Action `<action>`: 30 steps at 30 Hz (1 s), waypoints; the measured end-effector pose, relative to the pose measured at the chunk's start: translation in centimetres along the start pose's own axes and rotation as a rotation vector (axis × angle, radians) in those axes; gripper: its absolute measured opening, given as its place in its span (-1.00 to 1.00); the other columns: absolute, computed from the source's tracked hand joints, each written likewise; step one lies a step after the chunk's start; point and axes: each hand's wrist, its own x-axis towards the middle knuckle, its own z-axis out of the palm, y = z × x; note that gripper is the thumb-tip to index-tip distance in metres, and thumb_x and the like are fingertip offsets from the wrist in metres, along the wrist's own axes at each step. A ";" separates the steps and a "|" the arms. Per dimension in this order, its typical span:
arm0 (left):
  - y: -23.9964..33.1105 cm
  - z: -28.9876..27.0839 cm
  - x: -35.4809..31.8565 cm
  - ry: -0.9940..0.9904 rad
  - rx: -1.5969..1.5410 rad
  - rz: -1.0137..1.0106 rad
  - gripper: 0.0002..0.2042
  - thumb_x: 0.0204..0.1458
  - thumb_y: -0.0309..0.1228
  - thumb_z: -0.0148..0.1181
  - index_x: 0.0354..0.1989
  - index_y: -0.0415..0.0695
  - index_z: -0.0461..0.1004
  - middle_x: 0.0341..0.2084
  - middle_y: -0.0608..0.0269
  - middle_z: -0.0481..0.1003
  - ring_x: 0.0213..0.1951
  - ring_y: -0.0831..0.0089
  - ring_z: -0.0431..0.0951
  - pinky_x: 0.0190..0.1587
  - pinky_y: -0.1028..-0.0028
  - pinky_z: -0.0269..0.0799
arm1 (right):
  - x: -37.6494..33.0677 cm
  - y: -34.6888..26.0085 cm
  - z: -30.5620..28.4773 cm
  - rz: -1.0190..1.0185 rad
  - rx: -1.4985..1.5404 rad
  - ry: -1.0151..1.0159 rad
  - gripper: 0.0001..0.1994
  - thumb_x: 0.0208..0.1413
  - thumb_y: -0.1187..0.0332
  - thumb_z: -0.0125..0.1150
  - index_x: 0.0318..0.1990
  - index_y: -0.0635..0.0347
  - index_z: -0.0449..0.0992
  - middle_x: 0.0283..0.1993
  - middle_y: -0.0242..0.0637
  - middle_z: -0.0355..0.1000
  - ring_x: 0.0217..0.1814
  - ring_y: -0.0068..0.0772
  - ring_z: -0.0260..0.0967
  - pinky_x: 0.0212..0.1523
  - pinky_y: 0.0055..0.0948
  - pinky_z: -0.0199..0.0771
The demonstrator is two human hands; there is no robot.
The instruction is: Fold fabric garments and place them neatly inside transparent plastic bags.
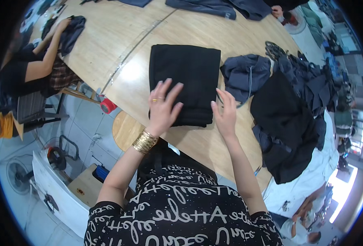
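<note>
A folded black garment [189, 67] lies in a neat rectangular stack on the wooden table [132, 94] before me; its exact kind does not show. My left hand [161, 108], with a ring and gold bangles at the wrist, rests on its lower left part, fingers spread. At the lower right edge of the garment is my right hand [224, 112], thumb and fingers apart, seeming to touch its side. Just right of that hand lies a bundled dark grey garment [247, 76] with a drawstring.
A heap of dark garments [288, 127] covers the table's right side, beside white cloth [300, 184]. Grey garments [206, 8] lie along the far edge. A person [30, 69] handles dark cloth at far left. A round stool [126, 129] and red roll [107, 105] are at the near-left edge.
</note>
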 end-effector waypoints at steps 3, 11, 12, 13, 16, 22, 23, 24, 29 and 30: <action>-1.3 3.4 1.3 -0.244 0.193 0.383 -0.40 0.03 0.00 0.05 0.28 0.28 0.09 0.31 0.29 -0.01 0.34 0.24 -0.09 0.28 0.03 -0.20 | 0.8 0.0 2.3 -0.223 -0.184 0.037 -0.55 0.04 0.38 0.16 0.13 0.13 0.28 0.11 -0.14 0.25 0.17 -0.14 0.20 0.17 -0.25 0.16; -0.8 4.9 -0.2 -0.247 0.278 0.370 -0.39 0.03 0.05 0.00 0.29 0.36 0.05 0.32 0.32 -0.04 0.34 0.28 -0.10 0.27 0.00 -0.20 | -10.9 6.1 5.2 0.554 0.044 -0.023 -0.68 -0.06 0.35 0.25 -0.14 0.28 0.39 -0.30 -0.17 0.40 -0.27 -0.31 0.39 -0.22 -0.35 0.38; -0.4 4.7 0.1 -0.212 0.306 0.390 -0.41 0.01 0.06 0.02 0.26 0.31 0.12 0.29 0.26 0.02 0.32 0.27 -0.05 0.25 0.02 -0.15 | -11.4 5.6 6.8 0.505 0.032 -0.032 -0.65 -0.08 0.32 0.27 -0.14 0.28 0.40 -0.27 -0.14 0.39 -0.21 -0.24 0.38 -0.19 -0.33 0.37; 0.0 4.2 0.1 -0.199 0.323 0.400 -0.41 0.01 0.06 0.02 0.26 0.31 0.12 0.29 0.26 0.02 0.32 0.27 -0.05 0.25 0.02 -0.15 | -10.7 4.3 8.0 0.492 -0.107 0.023 -0.61 -0.11 0.28 0.29 -0.13 0.27 0.40 -0.23 -0.11 0.37 -0.14 -0.17 0.35 -0.14 -0.29 0.34; 0.9 3.7 3.3 -0.402 0.138 0.360 -0.50 0.01 0.01 0.07 0.14 0.18 0.29 -0.01 0.17 0.32 0.09 0.25 0.27 0.10 0.06 0.06 | -10.6 4.3 10.2 0.506 -0.390 0.156 -0.54 -0.16 0.19 0.31 -0.10 0.22 0.39 -0.16 -0.10 0.32 0.04 -0.10 0.22 0.03 -0.14 0.17; 2.8 0.9 28.7 -0.329 -0.154 0.097 -0.35 0.06 -0.13 0.06 0.30 -0.05 0.00 -0.18 -0.13 0.45 -0.23 -0.02 0.51 -0.10 0.11 0.40 | -10.5 3.8 9.9 0.446 -0.334 0.173 -0.69 -0.09 0.29 0.25 -0.18 0.20 0.42 -0.20 -0.23 0.33 0.00 -0.19 0.23 -0.03 -0.21 0.10; 1.5 0.1 33.2 -0.252 -0.012 0.149 -0.30 0.02 -0.16 0.10 0.31 -0.08 -0.05 -0.16 -0.07 0.47 -0.29 0.10 0.56 -0.20 0.20 0.49 | -10.1 3.7 10.4 0.369 -0.372 0.169 -0.75 -0.07 0.32 0.22 -0.22 0.19 0.43 -0.23 -0.22 0.33 -0.01 -0.19 0.23 -0.03 -0.22 0.10; 2.8 0.3 35.8 -0.303 -0.062 0.013 -0.28 0.03 -0.18 0.10 0.33 -0.01 -0.10 -0.22 -0.01 0.49 -0.36 0.21 0.57 -0.34 0.31 0.50 | -10.1 4.4 10.4 0.326 -0.430 0.174 -0.81 -0.04 0.34 0.19 -0.26 0.19 0.45 -0.25 -0.21 0.33 -0.02 -0.19 0.23 -0.03 -0.23 0.09; 5.3 -0.6 42.7 -0.397 -0.070 -0.142 -0.26 0.05 -0.25 0.08 0.36 0.17 -0.20 -0.33 0.07 0.50 -0.58 0.35 0.57 -0.57 0.42 0.50 | -10.7 4.3 8.5 0.299 -0.395 0.205 -0.89 0.00 0.34 0.13 -0.35 0.16 0.43 -0.30 -0.22 0.32 -0.09 -0.17 0.24 -0.03 -0.22 0.10; 7.4 -0.2 43.2 -0.483 -0.044 -0.188 -0.26 0.06 -0.26 0.07 0.36 0.19 -0.23 -0.34 0.06 0.50 -0.59 0.34 0.57 -0.57 0.42 0.50 | -11.6 5.0 7.2 0.361 -0.413 0.164 -0.90 0.01 0.35 0.12 -0.37 0.16 0.42 -0.31 -0.23 0.32 -0.11 -0.17 0.24 -0.03 -0.21 0.10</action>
